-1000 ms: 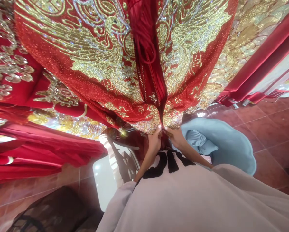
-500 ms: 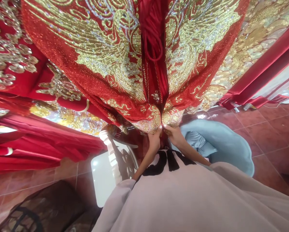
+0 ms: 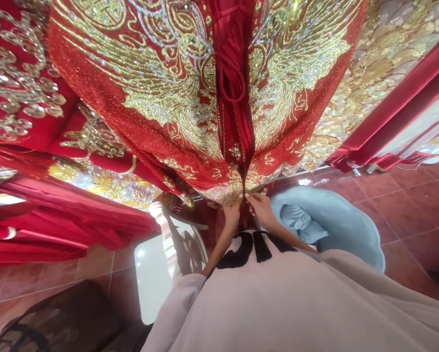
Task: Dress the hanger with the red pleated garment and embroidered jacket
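The red gown (image 3: 161,98), heavy with gold embroidery, hangs at 12 o'clock of the hands. The left hand (image 3: 232,215) and right hand (image 3: 261,210) each keep a closed grip on its lower edge below the laced opening (image 3: 234,83), seemingly drawing both sides together. Going on calls for level edges. A blue cushion (image 3: 337,220) sits at 3 o'clock. The black letters on the white shirt (image 3: 296,303) are unreadable.

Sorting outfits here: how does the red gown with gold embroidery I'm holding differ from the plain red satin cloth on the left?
The red gown with gold embroidery glitters with dense patterns; the plain red satin cloth is smooth and bare. The gown is pinched by the left hand and right hand; the cloth is untouched. Both are red.
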`<state>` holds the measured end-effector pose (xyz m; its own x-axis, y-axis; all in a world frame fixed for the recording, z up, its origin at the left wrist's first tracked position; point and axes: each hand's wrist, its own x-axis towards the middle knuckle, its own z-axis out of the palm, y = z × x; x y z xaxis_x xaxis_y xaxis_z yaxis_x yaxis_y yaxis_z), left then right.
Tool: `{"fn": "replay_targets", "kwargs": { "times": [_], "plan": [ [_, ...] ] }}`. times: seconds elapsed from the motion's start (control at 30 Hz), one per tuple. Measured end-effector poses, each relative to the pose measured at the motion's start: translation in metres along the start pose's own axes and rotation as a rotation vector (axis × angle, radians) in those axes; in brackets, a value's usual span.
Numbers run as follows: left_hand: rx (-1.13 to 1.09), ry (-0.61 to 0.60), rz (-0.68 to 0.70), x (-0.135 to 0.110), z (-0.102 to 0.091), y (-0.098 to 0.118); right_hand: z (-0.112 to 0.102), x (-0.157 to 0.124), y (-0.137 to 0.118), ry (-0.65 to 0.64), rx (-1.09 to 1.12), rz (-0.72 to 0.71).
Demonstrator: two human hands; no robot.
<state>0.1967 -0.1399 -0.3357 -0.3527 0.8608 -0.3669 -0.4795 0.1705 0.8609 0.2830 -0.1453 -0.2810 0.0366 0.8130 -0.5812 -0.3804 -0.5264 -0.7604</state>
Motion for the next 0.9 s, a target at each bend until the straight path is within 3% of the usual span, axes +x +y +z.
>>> {"fn": "replay_targets", "kwargs": {
  "times": [0.1,0.23,0.6,0.73,0.9],
  "plan": [
    [0.016,-0.026,0.087,0.003,0.001,-0.002,0.008,0.005,-0.006,0.017,-0.103,-0.081],
    [0.081,0.017,0.163,0.004,0.004,-0.004,0.016,0.009,-0.015,-0.05,-0.11,-0.002],
    [0.081,0.051,0.208,0.012,0.017,-0.017,0.042,0.011,-0.048,-0.049,-0.084,-0.006],
    [0.09,0.025,0.19,0.015,0.011,-0.027,0.053,0.001,-0.084,-0.094,-0.05,-0.121],
    [0.118,0.024,0.205,0.024,0.005,-0.023,0.072,0.001,-0.145,-0.309,-0.076,-0.116]
  ]
}}
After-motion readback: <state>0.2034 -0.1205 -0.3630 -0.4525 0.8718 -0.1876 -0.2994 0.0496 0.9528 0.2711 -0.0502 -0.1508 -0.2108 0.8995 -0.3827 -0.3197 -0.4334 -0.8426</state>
